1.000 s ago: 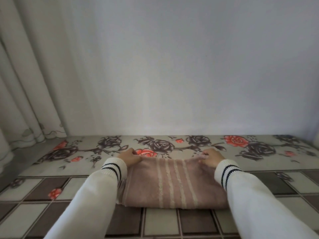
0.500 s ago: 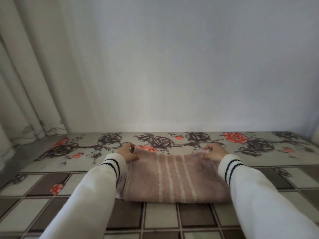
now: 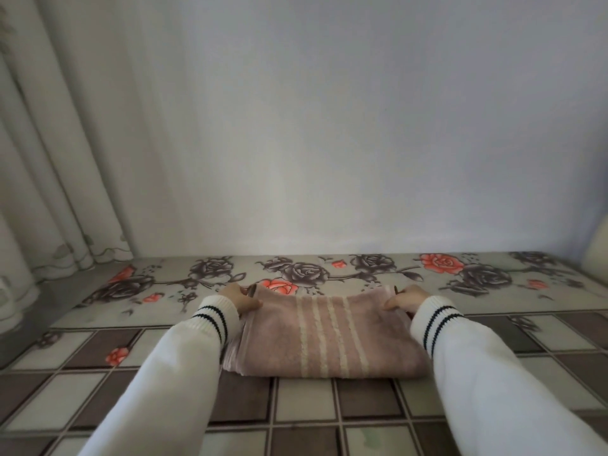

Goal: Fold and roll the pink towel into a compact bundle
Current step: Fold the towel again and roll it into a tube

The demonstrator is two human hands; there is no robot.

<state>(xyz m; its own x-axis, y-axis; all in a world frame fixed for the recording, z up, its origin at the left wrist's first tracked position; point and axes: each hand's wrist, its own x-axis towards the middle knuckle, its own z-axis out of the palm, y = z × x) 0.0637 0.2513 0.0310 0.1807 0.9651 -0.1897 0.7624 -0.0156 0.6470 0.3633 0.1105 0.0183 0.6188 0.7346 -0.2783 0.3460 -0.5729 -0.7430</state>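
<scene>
From the head camera I see a plain pale wall (image 3: 329, 126) filling most of the view, with cream curtains (image 3: 49, 143) hanging in folds down the left side. Below it runs the worktop (image 3: 296, 416), covered in a cloth printed with dark and red roses along the far band and brown and pale squares nearer to me.

The pink towel (image 3: 279, 340) lies on that cloth in the middle, folded into a thick, roughly rectangular pad with four cream stripes running from its far edge to its near edge. Its layered edges show at the near left corner. The far edge is raised slightly off the cloth at both corners.

My two arms reach in from the bottom, both in white sleeves with two dark bands at the cuff. My left hand (image 3: 241, 299) is at the far left corner of the towel, its grip narrow, thumb on top and fingers curled round the edge, pinching it. My right hand (image 3: 408, 297) is at the far right corner, likewise pinching the cloth, with the thumb lying on the towel's upper face. The hands are well apart, one at each end of the far edge.
</scene>
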